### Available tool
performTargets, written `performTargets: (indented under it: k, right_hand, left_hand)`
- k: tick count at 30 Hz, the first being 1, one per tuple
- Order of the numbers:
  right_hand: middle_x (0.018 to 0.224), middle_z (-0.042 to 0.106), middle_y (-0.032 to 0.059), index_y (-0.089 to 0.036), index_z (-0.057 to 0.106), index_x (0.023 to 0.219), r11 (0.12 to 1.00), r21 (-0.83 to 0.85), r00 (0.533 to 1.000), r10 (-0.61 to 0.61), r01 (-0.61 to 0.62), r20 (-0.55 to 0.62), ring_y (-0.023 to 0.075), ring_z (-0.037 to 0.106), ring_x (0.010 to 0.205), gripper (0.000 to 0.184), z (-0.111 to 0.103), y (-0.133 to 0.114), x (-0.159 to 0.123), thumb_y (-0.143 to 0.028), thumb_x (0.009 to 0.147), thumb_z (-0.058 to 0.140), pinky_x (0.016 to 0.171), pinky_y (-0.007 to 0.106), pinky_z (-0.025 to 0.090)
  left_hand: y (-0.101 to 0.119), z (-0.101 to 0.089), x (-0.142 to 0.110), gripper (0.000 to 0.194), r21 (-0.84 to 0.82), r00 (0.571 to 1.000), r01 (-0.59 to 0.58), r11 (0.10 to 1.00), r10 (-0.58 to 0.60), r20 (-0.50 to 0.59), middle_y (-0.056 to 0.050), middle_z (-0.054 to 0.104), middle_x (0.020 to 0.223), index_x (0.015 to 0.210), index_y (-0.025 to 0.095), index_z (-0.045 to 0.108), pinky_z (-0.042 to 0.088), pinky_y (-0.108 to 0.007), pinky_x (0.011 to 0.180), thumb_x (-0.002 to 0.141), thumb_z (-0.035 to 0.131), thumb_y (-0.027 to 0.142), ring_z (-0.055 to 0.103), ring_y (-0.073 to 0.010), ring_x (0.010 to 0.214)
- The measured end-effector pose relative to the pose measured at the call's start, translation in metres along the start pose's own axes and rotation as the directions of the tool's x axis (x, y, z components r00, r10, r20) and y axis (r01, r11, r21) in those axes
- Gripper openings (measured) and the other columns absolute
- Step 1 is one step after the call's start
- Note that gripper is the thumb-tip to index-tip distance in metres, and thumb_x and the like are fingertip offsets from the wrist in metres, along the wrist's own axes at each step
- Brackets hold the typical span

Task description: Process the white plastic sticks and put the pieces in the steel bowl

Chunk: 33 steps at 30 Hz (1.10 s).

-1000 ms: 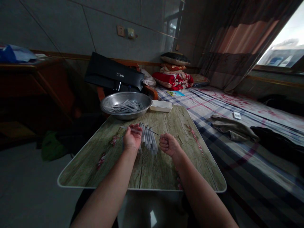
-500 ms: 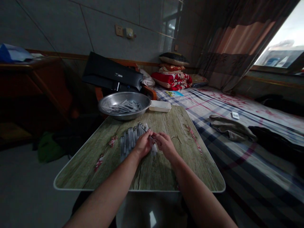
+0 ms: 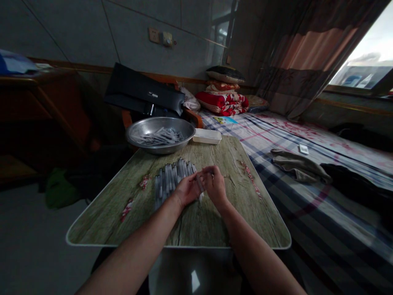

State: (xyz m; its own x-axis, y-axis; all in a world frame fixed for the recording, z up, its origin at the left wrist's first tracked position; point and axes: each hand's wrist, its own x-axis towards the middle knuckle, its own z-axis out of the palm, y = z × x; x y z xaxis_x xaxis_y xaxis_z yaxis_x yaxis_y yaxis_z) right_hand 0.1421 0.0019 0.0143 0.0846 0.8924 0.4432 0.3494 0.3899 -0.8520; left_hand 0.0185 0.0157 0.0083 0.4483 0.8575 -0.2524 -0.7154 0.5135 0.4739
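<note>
My left hand and my right hand meet over the middle of a wood-patterned table. Both are closed in a pinch around one thin clear tube held between them. Just left of my hands, a row of several similar clear tubes lies side by side on the table. A metal bowl holding more tubes stands at the far edge of the table.
A small white tray sits beside the bowl. A black monitor leans behind it. To the right lies a bed with a checked sheet, folded blankets and dark clothes. A wooden desk stands at left.
My hands were apart, the right drawing a thin dark rod away from the left. They have come together at the right end of the tube row, both pinching one tube.
</note>
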Motion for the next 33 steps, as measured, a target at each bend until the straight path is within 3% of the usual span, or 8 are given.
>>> performTargets:
  k: [5,9,14,17,19,23,27,33]
  right_hand:
    - [0.118,0.068,0.0081,-0.023,0.063,0.11,0.975,-0.182,0.973,-0.085,0.125,0.212,0.0241,0.046,0.131,0.035,0.003,0.001,0.0,-0.01,0.082,0.046,0.114,0.047,0.017]
    - [0.125,0.065,0.006,-0.024,0.062,0.121,0.985,-0.141,0.964,-0.055,0.095,0.262,0.0237,0.042,0.136,0.054,0.0,-0.002,0.0,-0.005,0.073,0.043,0.115,0.047,0.015]
    - [0.112,0.067,0.0069,-0.022,0.064,0.113,0.992,0.111,0.998,0.052,-0.054,0.024,0.0243,0.056,0.114,0.039,-0.006,-0.001,0.002,-0.018,0.08,0.043,0.099,0.038,0.039]
    - [0.101,0.065,0.0074,-0.021,0.061,0.099,0.972,0.219,0.979,0.121,-0.083,-0.167,0.0219,0.057,0.102,0.025,-0.01,0.008,0.009,-0.028,0.085,0.042,0.092,0.035,0.042]
    - [0.092,0.063,0.0057,-0.021,0.059,0.092,0.974,0.178,0.969,0.172,-0.141,-0.176,0.0204,0.057,0.092,0.019,-0.011,0.015,0.013,-0.028,0.083,0.043,0.088,0.033,0.043]
    - [0.09,0.064,0.0057,-0.02,0.059,0.09,0.968,-0.097,0.973,0.23,-0.231,-0.021,0.0198,0.057,0.086,0.017,-0.004,0.025,0.013,-0.018,0.079,0.047,0.082,0.031,0.044]
    - [0.093,0.065,0.0086,-0.018,0.064,0.093,0.903,-0.414,0.951,0.22,-0.114,0.218,0.0202,0.057,0.085,0.017,0.005,0.024,0.005,-0.014,0.078,0.055,0.079,0.03,0.041]
    - [0.091,0.066,0.01,-0.017,0.066,0.093,0.849,-0.528,0.922,0.231,-0.034,0.312,0.0205,0.059,0.08,0.015,0.006,0.018,0.001,-0.026,0.081,0.062,0.072,0.03,0.039]
  left_hand:
    - [0.0,-0.001,0.002,0.025,-0.04,0.996,-0.017,0.999,0.013,-0.085,-0.006,0.073,0.076,0.081,0.014,0.068,0.057,-0.029,0.08,0.093,0.046,0.014,0.072,-0.0159,0.073]
    - [0.001,0.006,-0.002,0.029,-0.015,0.998,0.0,1.0,-0.001,-0.06,-0.01,0.074,0.081,0.083,0.013,0.069,0.058,-0.035,0.081,0.095,0.043,0.018,0.073,-0.0213,0.083]
    - [0.003,0.014,-0.008,0.034,-0.107,0.988,0.006,0.994,-0.023,-0.156,-0.012,0.072,0.08,0.082,0.011,0.067,0.06,-0.03,0.07,0.098,0.037,0.016,0.072,-0.0178,0.075]
    - [0.012,0.015,-0.011,0.027,-0.133,0.969,0.027,0.991,-0.058,-0.241,-0.008,0.066,0.071,0.077,0.011,0.064,0.054,-0.02,0.053,0.096,0.044,0.013,0.063,-0.0104,0.056]
    - [0.021,0.017,-0.015,0.023,-0.14,0.961,0.019,0.99,-0.057,-0.271,-0.004,0.061,0.067,0.077,0.012,0.063,0.048,-0.016,0.045,0.094,0.047,0.01,0.056,-0.0074,0.049]
    - [0.043,0.028,-0.024,0.022,-0.13,0.913,-0.143,0.981,0.08,-0.399,-0.003,0.059,0.071,0.077,0.014,0.06,0.053,-0.019,0.051,0.09,0.046,0.002,0.059,-0.0087,0.054]
    - [0.069,0.042,-0.025,0.02,-0.016,0.866,-0.175,0.984,0.147,-0.478,-0.005,0.058,0.076,0.079,0.015,0.056,0.054,-0.022,0.054,0.086,0.045,-0.001,0.059,-0.0112,0.059]
    - [0.136,0.059,0.01,0.023,0.168,0.787,-0.233,0.958,0.287,-0.546,-0.004,0.05,0.075,0.088,0.019,0.053,0.049,-0.023,0.051,0.091,0.036,0.004,0.051,-0.012,0.057]
